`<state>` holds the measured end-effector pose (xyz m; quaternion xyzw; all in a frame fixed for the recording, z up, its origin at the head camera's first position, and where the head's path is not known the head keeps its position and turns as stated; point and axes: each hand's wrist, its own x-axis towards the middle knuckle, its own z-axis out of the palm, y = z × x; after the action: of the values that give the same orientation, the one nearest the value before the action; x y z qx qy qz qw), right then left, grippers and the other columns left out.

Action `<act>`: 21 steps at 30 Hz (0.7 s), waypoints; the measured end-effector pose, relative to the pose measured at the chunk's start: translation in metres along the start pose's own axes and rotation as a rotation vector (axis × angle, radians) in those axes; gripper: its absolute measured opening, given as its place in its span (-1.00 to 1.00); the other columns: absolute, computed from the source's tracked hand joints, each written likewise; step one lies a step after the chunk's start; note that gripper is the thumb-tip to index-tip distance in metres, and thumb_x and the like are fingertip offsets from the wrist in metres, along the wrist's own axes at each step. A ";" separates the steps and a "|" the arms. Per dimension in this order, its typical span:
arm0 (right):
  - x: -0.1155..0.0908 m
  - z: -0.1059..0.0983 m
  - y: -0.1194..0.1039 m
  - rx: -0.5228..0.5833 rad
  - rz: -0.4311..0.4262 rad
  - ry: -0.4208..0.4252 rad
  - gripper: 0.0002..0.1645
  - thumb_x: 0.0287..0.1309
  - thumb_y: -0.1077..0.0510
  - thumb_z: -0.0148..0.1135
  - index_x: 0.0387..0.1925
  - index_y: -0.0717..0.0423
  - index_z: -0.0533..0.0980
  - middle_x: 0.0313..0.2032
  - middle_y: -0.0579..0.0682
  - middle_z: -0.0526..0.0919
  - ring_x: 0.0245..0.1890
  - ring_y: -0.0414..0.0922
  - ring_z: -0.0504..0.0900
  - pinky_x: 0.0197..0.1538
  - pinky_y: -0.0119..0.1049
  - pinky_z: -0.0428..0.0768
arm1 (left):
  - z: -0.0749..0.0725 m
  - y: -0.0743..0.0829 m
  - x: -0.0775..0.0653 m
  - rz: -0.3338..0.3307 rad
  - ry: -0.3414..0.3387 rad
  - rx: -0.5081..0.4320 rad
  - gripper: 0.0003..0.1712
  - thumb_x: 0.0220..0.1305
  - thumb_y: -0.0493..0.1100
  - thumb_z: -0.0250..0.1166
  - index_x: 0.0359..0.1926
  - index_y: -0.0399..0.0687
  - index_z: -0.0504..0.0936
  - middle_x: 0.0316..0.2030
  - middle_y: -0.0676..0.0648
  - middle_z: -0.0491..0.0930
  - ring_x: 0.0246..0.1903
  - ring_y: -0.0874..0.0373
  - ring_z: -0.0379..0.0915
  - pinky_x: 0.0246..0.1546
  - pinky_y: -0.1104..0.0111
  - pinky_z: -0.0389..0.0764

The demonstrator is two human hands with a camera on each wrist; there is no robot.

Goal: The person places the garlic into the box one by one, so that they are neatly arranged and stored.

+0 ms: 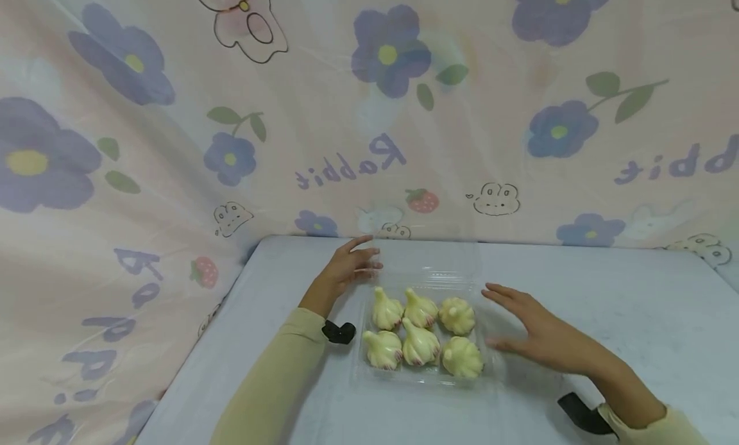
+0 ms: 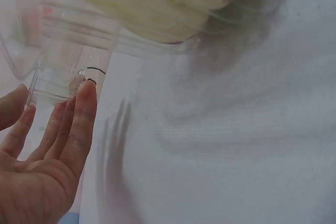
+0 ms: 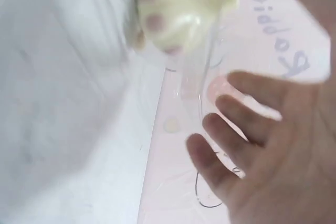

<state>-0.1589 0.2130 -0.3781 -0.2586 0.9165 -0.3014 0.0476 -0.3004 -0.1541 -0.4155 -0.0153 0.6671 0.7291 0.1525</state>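
Several pale garlic bulbs (image 1: pixel 421 344) with purple-tinged bases sit in two rows inside a clear plastic clamshell box (image 1: pixel 424 379). Its transparent lid (image 1: pixel 430 262) is open toward the back. My left hand (image 1: pixel 345 265) is at the lid's left side, fingers extended, fingertips right at the clear edge. In the left wrist view, that hand's thumb and spread fingers (image 2: pixel 79 129) are on either side of a ridged corner of plastic. To the right of the box, my right hand (image 1: pixel 537 326) hovers with fingers spread, holding nothing; in its wrist view a garlic bulb (image 3: pixel 173 17) appears blurred.
The box stands on a white-covered table (image 1: pixel 623 323). Behind and to the left hangs a pink curtain (image 1: pixel 323 124) printed with flowers, rabbits and strawberries. Black straps (image 1: pixel 339 332) are at both wrists.
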 end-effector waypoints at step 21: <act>0.133 -0.045 0.028 0.308 0.404 0.081 -0.23 0.52 -0.01 -0.06 0.53 0.28 -0.01 0.44 0.35 0.21 0.33 0.27 0.39 0.36 0.11 0.47 | -0.003 0.010 0.001 0.078 -0.090 0.074 -0.33 0.49 -0.25 0.11 0.53 0.05 0.16 0.36 -0.29 0.37 0.14 -0.08 0.56 0.00 0.25 0.73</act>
<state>-0.2968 0.1884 -0.3486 -0.0476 0.8940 -0.4320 0.1090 -0.3048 -0.1578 -0.4060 0.0488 0.6860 0.7093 0.1543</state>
